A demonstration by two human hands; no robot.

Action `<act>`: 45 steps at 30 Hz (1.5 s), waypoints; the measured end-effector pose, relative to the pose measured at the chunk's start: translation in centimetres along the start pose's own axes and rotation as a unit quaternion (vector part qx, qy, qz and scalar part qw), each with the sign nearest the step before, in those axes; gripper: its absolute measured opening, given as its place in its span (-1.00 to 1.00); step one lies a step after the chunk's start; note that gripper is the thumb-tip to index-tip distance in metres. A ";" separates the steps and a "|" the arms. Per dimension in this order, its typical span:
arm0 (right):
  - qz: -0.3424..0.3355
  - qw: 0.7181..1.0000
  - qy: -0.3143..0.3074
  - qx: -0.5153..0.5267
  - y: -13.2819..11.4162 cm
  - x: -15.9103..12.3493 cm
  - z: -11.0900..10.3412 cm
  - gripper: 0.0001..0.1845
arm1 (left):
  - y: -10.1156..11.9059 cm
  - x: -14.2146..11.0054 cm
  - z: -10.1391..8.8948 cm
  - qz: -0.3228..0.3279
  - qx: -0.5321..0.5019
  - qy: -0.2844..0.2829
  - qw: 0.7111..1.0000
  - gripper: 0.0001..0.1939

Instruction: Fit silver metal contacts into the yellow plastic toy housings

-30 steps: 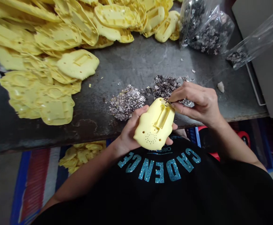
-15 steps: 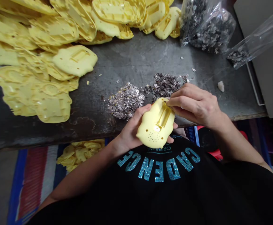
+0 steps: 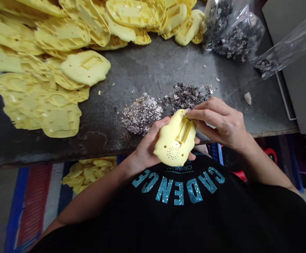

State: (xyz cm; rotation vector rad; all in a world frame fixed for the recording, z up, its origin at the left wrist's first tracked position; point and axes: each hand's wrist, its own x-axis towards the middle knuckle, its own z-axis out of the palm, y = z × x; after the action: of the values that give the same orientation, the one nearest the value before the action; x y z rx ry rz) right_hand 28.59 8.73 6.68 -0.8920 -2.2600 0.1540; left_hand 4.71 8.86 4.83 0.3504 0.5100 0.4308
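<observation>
Our left hand point(image 3: 148, 147) grasps a wavy-edged yellow plastic shell point(image 3: 166, 136); our right hand point(image 3: 220, 117) touches its far end, its grip we cannot tell.

The left forearm point(image 3: 97, 196) slanted up from the lower left to a cupped left hand point(image 3: 145, 146), thumb stretched forward, while the right hand point(image 3: 221, 121) (its forearm point(image 3: 265, 163) angled in from the right) pointed leftward, bent fingers gathered close together.

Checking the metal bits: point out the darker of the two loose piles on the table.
The metal pile closest to the right hand; it looks dark grey, while the left pile is brighter silver.
</observation>
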 end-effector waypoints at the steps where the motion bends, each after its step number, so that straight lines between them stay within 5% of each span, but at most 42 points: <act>1: -0.003 1.000 0.002 -0.002 0.0 0.0 0.1 -0.73 | 0.0 0.0 0.0 0.002 -0.002 0.001 1.000 -0.43; 6: -0.017 1.000 0.014 -0.009 -0.1 -0.3 0.2 -0.73 | 0.0 0.1 -0.8 0.010 -0.034 -0.031 0.999 -0.49; 10: 0.067 0.997 0.033 0.027 -0.2 -0.3 -0.1 -0.75 | 0.0 0.2 -1.5 -0.004 -0.027 -0.075 0.997 -0.44; 14: 0.149 0.982 -0.017 0.116 0.2 0.4 -0.8 -0.74 | -0.4 0.0 -0.5 0.074 0.013 0.007 0.997 -0.42; 20: 0.157 0.973 -0.090 0.141 0.1 2.0 -1.2 -0.83 | -1.4 -0.6 -0.3 0.172 0.118 0.082 0.975 -0.38; 28: 0.123 0.976 0.020 0.179 0.3 -0.1 1.5 -0.83 | -1.6 -2.0 -0.7 0.206 0.243 0.101 0.943 -0.44; 39: 0.129 0.970 0.104 0.179 -0.6 -2.7 2.3 -0.79 | -1.9 -3.0 0.2 0.250 0.453 0.142 0.844 -0.74; 42: 0.191 0.928 0.107 0.300 -0.4 -3.5 2.8 -0.72 | -1.3 -3.0 0.6 0.287 0.485 0.127 0.817 -0.53; 45: 0.313 0.808 0.130 0.482 -0.5 -4.1 3.8 -0.63 | -0.5 -3.2 0.3 0.301 0.461 0.122 0.826 -0.64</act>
State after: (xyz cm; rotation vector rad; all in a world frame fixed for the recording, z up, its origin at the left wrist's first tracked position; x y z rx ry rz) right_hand 28.08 6.26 1.69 -0.9291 -1.2422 1.2624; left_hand 2.50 6.79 6.12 1.4390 0.8471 0.8351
